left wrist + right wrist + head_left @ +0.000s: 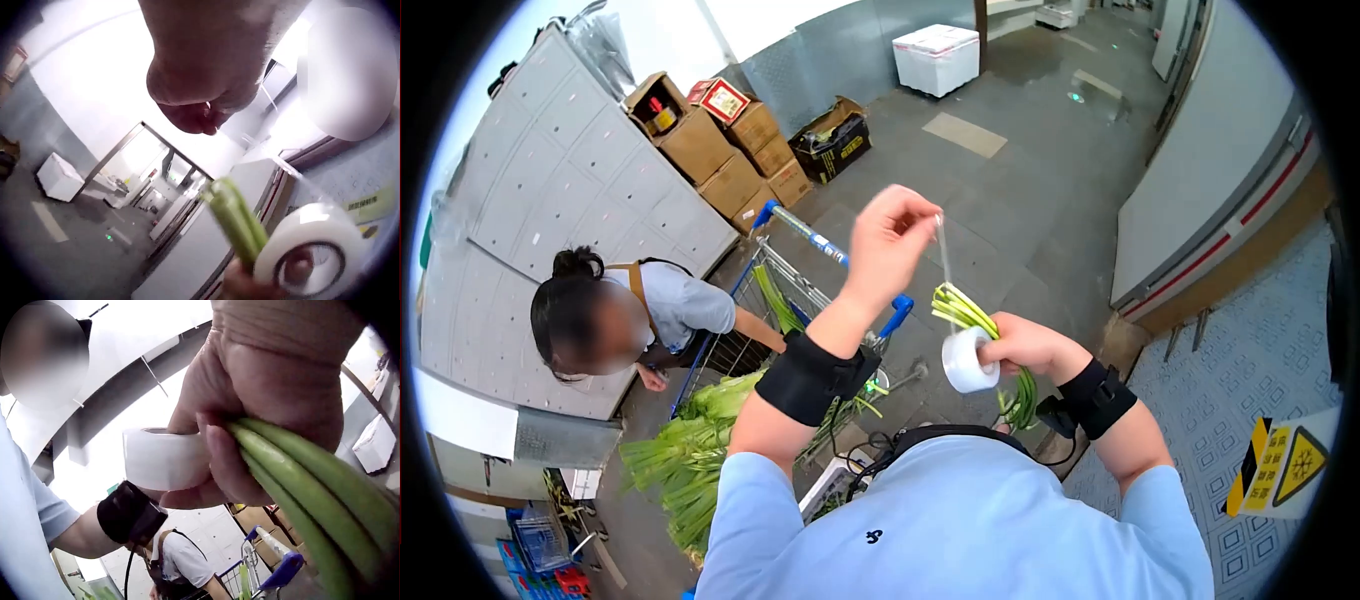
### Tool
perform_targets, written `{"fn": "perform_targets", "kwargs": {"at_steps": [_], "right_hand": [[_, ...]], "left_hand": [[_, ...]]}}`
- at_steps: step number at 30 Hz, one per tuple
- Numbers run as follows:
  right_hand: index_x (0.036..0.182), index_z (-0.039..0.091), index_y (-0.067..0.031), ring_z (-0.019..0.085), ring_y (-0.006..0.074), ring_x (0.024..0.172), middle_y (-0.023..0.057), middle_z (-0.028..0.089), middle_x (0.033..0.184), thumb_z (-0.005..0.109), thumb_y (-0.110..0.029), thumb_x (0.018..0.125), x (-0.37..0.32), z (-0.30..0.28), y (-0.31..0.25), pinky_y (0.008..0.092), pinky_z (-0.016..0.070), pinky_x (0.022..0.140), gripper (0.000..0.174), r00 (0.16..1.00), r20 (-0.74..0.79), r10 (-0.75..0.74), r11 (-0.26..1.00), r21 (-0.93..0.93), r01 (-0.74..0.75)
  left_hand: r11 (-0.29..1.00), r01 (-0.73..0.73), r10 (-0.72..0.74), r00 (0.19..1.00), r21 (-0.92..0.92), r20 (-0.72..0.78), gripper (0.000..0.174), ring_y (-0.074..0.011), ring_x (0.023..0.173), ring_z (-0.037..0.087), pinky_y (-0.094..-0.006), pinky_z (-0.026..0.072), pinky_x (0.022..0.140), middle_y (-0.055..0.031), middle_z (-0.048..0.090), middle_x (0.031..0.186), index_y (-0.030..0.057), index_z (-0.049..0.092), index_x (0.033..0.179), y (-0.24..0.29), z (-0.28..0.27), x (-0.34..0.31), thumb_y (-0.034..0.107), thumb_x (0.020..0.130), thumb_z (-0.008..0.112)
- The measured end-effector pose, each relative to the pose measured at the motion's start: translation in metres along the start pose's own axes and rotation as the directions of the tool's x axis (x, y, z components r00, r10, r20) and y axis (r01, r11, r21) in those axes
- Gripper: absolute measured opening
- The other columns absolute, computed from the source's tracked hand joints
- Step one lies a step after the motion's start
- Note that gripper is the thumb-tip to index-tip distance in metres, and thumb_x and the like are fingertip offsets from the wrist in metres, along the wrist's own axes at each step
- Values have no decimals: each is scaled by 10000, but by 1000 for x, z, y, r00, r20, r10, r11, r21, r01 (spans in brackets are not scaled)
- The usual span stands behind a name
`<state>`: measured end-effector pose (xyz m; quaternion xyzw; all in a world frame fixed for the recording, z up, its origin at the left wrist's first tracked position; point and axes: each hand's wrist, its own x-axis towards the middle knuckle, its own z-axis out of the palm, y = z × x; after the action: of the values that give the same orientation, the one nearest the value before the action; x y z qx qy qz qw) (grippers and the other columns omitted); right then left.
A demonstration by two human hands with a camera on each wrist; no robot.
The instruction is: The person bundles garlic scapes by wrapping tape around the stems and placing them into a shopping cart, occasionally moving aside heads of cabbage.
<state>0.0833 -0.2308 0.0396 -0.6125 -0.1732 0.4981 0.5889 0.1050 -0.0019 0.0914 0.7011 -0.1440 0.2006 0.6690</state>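
My left hand point(890, 245) is raised and pinches the loose end of a clear tape strip point(944, 250) between thumb and fingertips. The strip runs taut down past the cut ends of a bunch of long green stalks point(962, 308). Lower right, my right hand point(1040, 348) grips those stalks together with a white-looking roll of tape point(969, 362). A digit of that hand passes through the roll's hole, as the left wrist view shows. Close up in the right wrist view, the thick stalks point(300, 481) come out beside the curled fingers. Their far ends hang below the hand.
Left of me stands a blue-handled shopping cart point(808, 235) beside a heap of leafy greens point(690, 455). Another person point(675, 310) leans over it. Lockers point(600, 130) and cardboard boxes point(700, 145) line the wall; a white foam box point(937, 60) stands farther back.
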Motion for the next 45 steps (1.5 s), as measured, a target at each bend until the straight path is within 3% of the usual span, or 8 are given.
{"fn": "perform_targets", "kwargs": {"at_steps": [7, 10, 14, 18, 24, 27, 35, 45], "right_hand": [[840, 588, -37, 423, 78, 453, 8, 515, 639, 621, -124, 742, 7, -5, 10, 238, 311, 411, 136, 984, -179, -12, 974, 218, 52], [843, 594, -38, 430, 76, 460, 10, 527, 649, 626, -132, 752, 7, -10, 11, 238, 317, 417, 135, 971, -233, -60, 963, 242, 118], [864, 606, -27, 424, 83, 443, 15, 538, 650, 610, -128, 784, 9, -6, 12, 247, 320, 408, 129, 925, -368, -94, 958, 219, 185], [894, 633, -22, 460, 87, 464, 21, 567, 666, 667, -184, 782, 14, -7, 15, 250, 339, 420, 200, 922, -380, -76, 977, 158, 146], [867, 633, -13, 467, 90, 455, 20, 557, 647, 645, -122, 770, 13, -7, 18, 249, 338, 414, 147, 905, -419, -67, 979, 149, 142], [868, 633, -9, 474, 86, 464, 15, 554, 644, 630, -87, 761, 1, -7, 11, 243, 330, 417, 132, 926, -374, -60, 985, 131, 117], [861, 651, -6, 468, 63, 498, -13, 537, 635, 691, -177, 758, -34, 2, 31, 240, 348, 440, 203, 976, -216, 17, 1000, 12, -15], [889, 647, -38, 423, 48, 548, -50, 494, 646, 745, -262, 783, -59, 18, 58, 231, 322, 469, 266, 957, -85, 278, 934, -207, -290]], "left_hand": [[921, 376, -377, 926, -102, 5, 339, -120, 887, 606, -277, 506, 784, -72, 583, 1185, 48, 525, 1225, -24, -25, -1, -18, 905, 615], [839, 543, -519, 816, 33, -254, 453, -153, 1014, 612, -303, 499, 831, -83, 545, 1264, 66, 431, 1322, -68, -35, -49, -9, 902, 583], [645, 659, -732, 679, -386, -64, 242, -169, 1036, 585, -340, 495, 832, -49, 592, 1168, 87, 550, 1230, -43, -8, -101, 178, 1005, 541], [927, 365, -360, 930, -81, 72, 287, -148, 1063, 575, -320, 489, 910, -30, 577, 1144, 39, 604, 1170, -10, 27, -91, 52, 898, 696], [812, 543, -569, 818, -213, -84, 302, -155, 1181, 499, -329, 451, 978, -37, 531, 1222, 42, 627, 1137, -13, 39, -102, 18, 851, 722], [962, 273, -270, 948, 4, 169, 290, -203, 1204, 486, -356, 428, 1003, -57, 531, 1222, 68, 633, 1116, -17, 28, -105, 66, 844, 731], [885, -371, 52, 678, 280, 734, 194, -318, 980, 597, -407, 492, 844, -97, 620, 992, 49, 568, 922, 44, 7, -82, 31, 783, 702], [942, -209, -75, 626, 261, 776, 172, -337, 935, 641, -397, 530, 776, -133, 604, 1155, 15, 573, 1014, 38, 28, -121, 42, 861, 646]]}}
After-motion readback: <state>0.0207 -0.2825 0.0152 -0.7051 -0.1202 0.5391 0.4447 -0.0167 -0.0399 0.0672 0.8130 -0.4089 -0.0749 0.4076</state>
